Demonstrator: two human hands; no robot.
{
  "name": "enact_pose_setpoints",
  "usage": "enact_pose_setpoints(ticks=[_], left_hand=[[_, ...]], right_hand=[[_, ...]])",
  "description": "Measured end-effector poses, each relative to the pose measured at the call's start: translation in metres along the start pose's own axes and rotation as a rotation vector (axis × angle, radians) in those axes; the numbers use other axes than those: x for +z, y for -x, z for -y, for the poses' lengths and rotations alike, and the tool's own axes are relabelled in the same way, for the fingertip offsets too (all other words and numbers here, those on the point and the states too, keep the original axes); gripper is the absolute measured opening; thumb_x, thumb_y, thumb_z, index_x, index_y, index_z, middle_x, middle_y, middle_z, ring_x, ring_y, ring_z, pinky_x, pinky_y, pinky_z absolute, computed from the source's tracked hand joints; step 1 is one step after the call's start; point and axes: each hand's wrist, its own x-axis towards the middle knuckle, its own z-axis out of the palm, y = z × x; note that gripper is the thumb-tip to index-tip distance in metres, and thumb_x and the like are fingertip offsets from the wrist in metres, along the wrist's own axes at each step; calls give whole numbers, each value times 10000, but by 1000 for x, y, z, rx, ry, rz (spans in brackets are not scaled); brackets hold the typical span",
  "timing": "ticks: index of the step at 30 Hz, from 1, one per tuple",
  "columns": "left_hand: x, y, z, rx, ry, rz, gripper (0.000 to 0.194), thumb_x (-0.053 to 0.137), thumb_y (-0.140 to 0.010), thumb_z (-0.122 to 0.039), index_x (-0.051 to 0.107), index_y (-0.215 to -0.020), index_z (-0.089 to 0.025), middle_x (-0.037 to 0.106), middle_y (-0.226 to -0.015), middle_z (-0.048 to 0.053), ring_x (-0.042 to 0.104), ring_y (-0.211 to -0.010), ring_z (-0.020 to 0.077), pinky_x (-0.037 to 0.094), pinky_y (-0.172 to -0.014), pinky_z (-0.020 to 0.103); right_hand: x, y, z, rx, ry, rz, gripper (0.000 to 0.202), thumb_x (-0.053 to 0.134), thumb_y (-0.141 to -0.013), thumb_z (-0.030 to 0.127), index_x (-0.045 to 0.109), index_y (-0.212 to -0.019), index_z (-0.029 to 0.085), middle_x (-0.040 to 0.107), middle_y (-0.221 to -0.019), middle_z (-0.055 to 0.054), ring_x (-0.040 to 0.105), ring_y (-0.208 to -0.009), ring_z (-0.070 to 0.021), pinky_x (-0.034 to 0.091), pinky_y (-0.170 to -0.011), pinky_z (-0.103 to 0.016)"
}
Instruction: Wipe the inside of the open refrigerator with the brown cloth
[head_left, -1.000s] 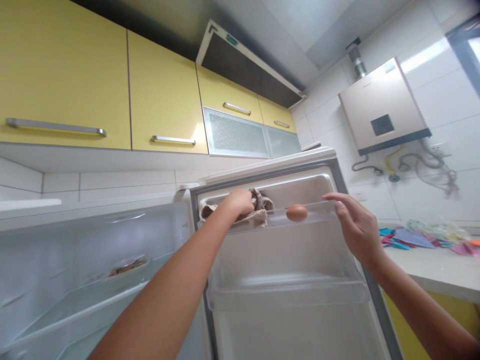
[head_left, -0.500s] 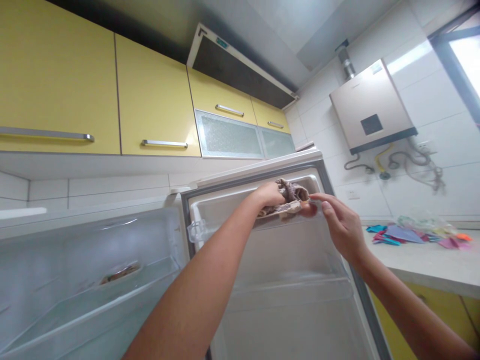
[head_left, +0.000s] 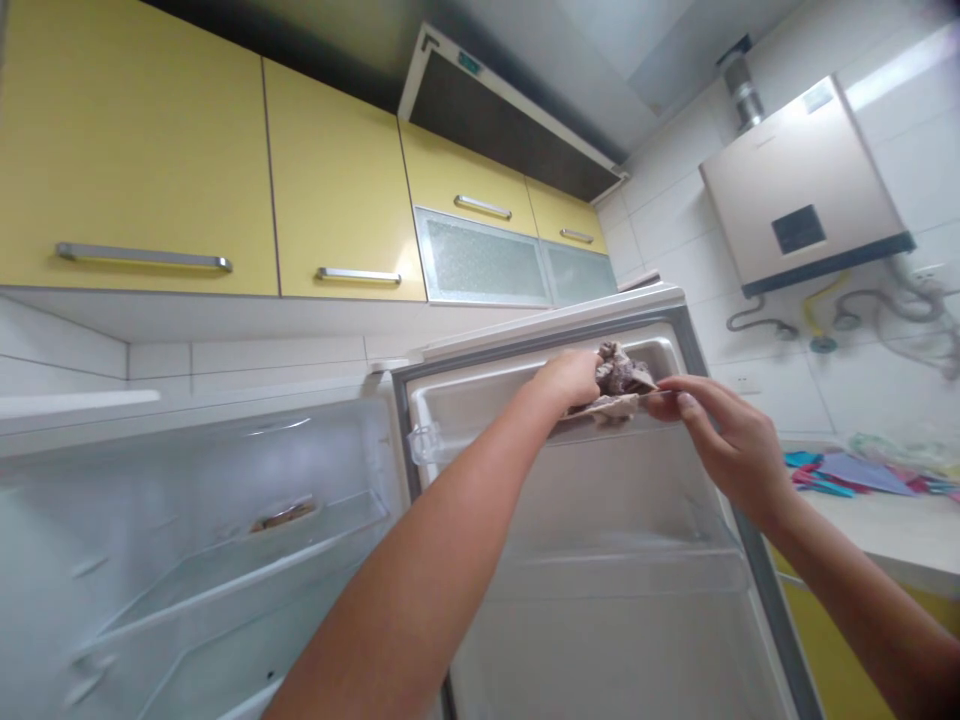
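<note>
My left hand (head_left: 574,380) is closed around a crumpled brown-and-beige patterned cloth (head_left: 622,372), its fingers partly hidden by the folds. The cloth lies inside and over the front rim of the clear top door shelf (head_left: 431,447) of an open fridge. At the right end of that shelf, my right hand (head_left: 739,440) pinches the rim between thumb and fingers, with the fingertips close against the cloth. Behind both hands stands the fridge door (head_left: 600,490), swung wide, with a lower clear shelf (head_left: 622,572).
To the left, the fridge interior has glass shelves (head_left: 247,560) and a small packed food item (head_left: 283,515). Yellow cabinets (head_left: 337,190) and a tilted range hood panel (head_left: 517,120) hang above. At right are a water heater (head_left: 806,190) and a counter (head_left: 885,525) with colourful pieces (head_left: 862,472).
The view has shifted, so the scene sits farther right in the lower left and upper areas. The cloth has bunched differently and moved slightly toward my right hand, which keeps its hold.
</note>
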Motion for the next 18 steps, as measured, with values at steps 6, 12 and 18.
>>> enact_pose_setpoints(ticks=[6, 12, 18], left_hand=[[-6, 57, 68, -194, -176, 27, 283, 676, -765, -295, 737, -1031, -220, 739, -1148, 148, 695, -1038, 301, 521, -889, 343], [-10, 105, 123, -404, -306, 11, 262, 657, -765, -250, 751, -1006, -216, 756, -1094, 151, 704, -1019, 302, 534, -866, 343], [-3, 92, 117, -402, -288, -20, 290, 648, -744, -251, 758, -1001, -173, 756, -1085, 177, 705, -1020, 305, 531, -853, 313]], right_hand=[[4, 3, 0, -19, 46, -45, 291, 467, -948, 390, 678, -1070, 230, 755, -1007, -75, 702, -972, -238, 501, -906, -358], [5, 4, 1, -30, 24, -76, 282, 481, -942, 370, 684, -1067, 220, 755, -987, -83, 708, -932, -221, 505, -899, -337], [6, 5, 4, -1, 32, -76, 276, 486, -934, 375, 685, -1067, 237, 756, -977, -71, 701, -963, -229, 498, -927, -353]])
